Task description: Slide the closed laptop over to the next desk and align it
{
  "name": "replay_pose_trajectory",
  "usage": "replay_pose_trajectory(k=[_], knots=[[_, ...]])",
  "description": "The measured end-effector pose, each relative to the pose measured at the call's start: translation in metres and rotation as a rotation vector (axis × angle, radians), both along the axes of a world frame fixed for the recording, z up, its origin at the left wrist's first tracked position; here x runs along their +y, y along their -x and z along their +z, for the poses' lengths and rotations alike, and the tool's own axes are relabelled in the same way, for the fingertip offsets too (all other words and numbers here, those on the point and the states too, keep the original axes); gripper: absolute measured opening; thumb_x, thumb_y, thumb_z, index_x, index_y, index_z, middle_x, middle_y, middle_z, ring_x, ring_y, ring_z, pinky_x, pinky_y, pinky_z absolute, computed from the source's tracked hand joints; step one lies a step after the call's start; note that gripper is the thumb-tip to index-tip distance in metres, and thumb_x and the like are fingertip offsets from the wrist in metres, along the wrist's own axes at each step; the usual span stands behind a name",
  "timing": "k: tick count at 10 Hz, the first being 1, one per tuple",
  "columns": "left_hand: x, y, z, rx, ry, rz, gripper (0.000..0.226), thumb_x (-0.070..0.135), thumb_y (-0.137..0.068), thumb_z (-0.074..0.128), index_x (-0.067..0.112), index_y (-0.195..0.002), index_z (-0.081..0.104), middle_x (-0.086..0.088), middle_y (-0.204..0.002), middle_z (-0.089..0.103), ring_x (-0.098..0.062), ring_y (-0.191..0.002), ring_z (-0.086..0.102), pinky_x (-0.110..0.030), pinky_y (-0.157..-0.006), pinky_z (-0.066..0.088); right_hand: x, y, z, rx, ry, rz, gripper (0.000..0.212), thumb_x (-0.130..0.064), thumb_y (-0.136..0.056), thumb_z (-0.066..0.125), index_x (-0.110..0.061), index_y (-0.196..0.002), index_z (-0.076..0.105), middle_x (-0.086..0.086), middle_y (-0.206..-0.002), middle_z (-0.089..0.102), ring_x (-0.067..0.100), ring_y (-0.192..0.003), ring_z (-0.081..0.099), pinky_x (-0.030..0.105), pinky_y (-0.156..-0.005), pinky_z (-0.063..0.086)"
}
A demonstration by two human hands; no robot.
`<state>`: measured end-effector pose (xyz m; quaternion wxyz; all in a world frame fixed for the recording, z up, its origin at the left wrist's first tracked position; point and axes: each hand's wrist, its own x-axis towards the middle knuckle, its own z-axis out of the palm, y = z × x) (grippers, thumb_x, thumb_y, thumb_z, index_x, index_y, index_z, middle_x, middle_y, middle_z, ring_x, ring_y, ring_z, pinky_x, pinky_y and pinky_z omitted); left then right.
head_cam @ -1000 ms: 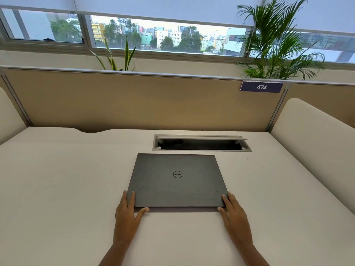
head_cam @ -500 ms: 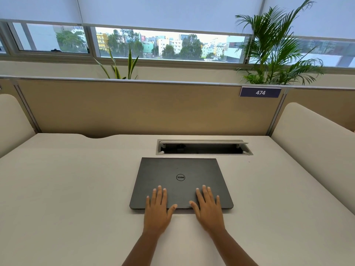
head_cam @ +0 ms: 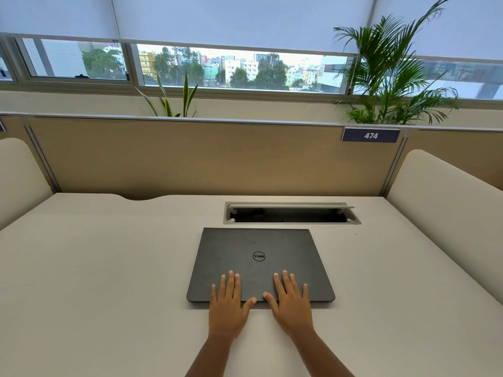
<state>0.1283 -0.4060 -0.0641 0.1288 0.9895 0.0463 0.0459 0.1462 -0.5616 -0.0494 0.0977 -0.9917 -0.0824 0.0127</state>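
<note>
Your left hand (head_cam: 227, 306) and right hand (head_cam: 291, 306) both lie flat, fingers spread and gripping nothing, palms across the near edge of the closed dark-grey rectangular laptop (head_cam: 260, 263), with the fingertips on the lid and the heels of the hands over the pale cream worktop (head_cam: 95, 281). The laptop lies flat at the centre of this worktop, its near edge parallel to you and its far edge just short of the recessed grey metal cable hatch (head_cam: 291, 212), whose flap stands open. Be aware of the following risks. A push directed straight ahead would likely drive the far edge over the hatch opening, where it could catch or tip. Uneven pressure between the two hands would likely rotate the laptop and spoil its alignment. Downward pressure that is too light may let the palms slip across the smooth lid without moving it. The curved cream side panel (head_cam: 446, 210) at the right and the tan fabric partition (head_cam: 204, 159) beyond block a direct path, so judge your sliding route before moving. The blue number plate reading 474 (head_cam: 370, 135) marks this desk position.
</note>
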Motion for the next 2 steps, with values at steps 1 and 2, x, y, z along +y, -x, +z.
replay_pose_trajectory(k=[1,2], knots=[[0.006,-0.005,0.009,-0.072,-0.045,-0.004,0.072,0.058,-0.091,-0.001,0.009,-0.120,0.043,-0.008,-0.114,0.072,-0.025,-0.117,0.043,-0.035,-0.116,0.001,-0.005,-0.004,0.014,0.019,-0.020,0.031,0.086,-0.059,-0.089,-0.007,-0.018,-0.109,0.066,0.007,-0.113,0.069,0.023,-0.103,0.064,0.050,-0.076,0.054],[0.019,-0.018,0.036,-0.238,-0.138,0.086,0.079,0.058,-0.091,-0.001,0.005,-0.120,0.050,-0.012,-0.116,0.070,-0.030,-0.112,0.063,-0.041,-0.099,0.023,-0.016,-0.020,0.051,0.076,-0.115,0.042,0.122,-0.079,-0.051,-0.031,-0.021,-0.140,0.030,0.007,-0.151,0.026,0.022,-0.139,0.020,0.048,-0.111,0.020]])
